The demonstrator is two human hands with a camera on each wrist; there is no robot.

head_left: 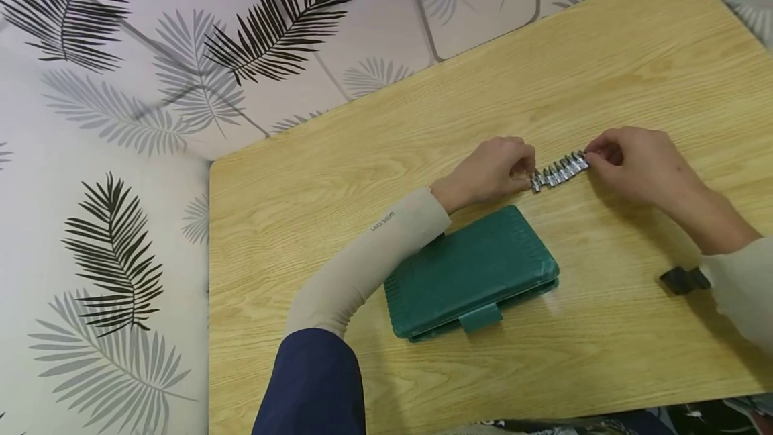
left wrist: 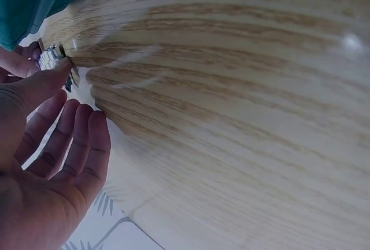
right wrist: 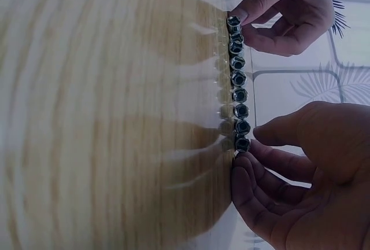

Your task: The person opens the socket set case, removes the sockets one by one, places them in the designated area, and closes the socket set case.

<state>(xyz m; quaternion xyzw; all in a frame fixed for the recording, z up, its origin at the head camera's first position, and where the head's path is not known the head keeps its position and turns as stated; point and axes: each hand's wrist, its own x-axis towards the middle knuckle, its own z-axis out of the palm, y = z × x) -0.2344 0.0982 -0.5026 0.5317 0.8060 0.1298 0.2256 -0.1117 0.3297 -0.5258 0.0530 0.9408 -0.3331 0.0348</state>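
Several small silvery metal sockets (head_left: 561, 171) lie side by side in a slightly curved row on the wooden table. At the row's left end, my left hand (head_left: 492, 170) pinches the end socket between thumb and finger. My right hand (head_left: 649, 163) has its thumb and fingertips around the socket at the other end. The right wrist view shows the hexagonal openings of the sockets (right wrist: 240, 95) facing the camera. In the left wrist view, the thumb of my left hand (left wrist: 58, 169) reaches the sockets while the other fingers curve loosely below; the index fingertip is hidden.
A closed green case (head_left: 477, 267) with a flap lies in front of the row, under the left forearm. Beside the right sleeve is a small dark object (head_left: 684, 280), partly hidden. The table (head_left: 338, 173) meets a leaf-patterned wall at the back and left.
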